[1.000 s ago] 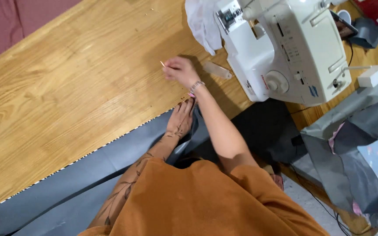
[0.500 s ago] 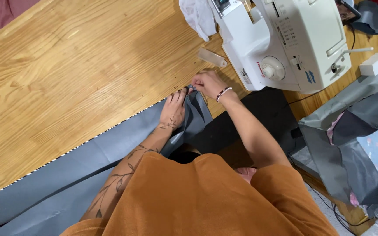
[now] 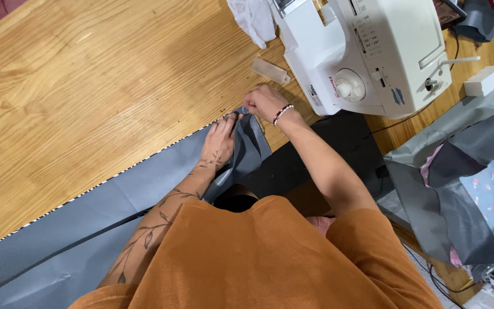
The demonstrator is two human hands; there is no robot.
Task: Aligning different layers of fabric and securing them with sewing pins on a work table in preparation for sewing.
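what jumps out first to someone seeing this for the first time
Both hands meet at the end of a long grey fabric with a striped edge, laid along the near side of the wooden table: the left hand presses on it while the right hand pinches its corner. Just beyond them, at the top right, sits a white sewing machine, with a small clear plastic piece lying beside it.

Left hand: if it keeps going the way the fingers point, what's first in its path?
The left hand lies on the grey fabric, fingers pointing toward the fabric's striped edge. Past that, only bare wooden table; the way looks free, though depth is uncertain.
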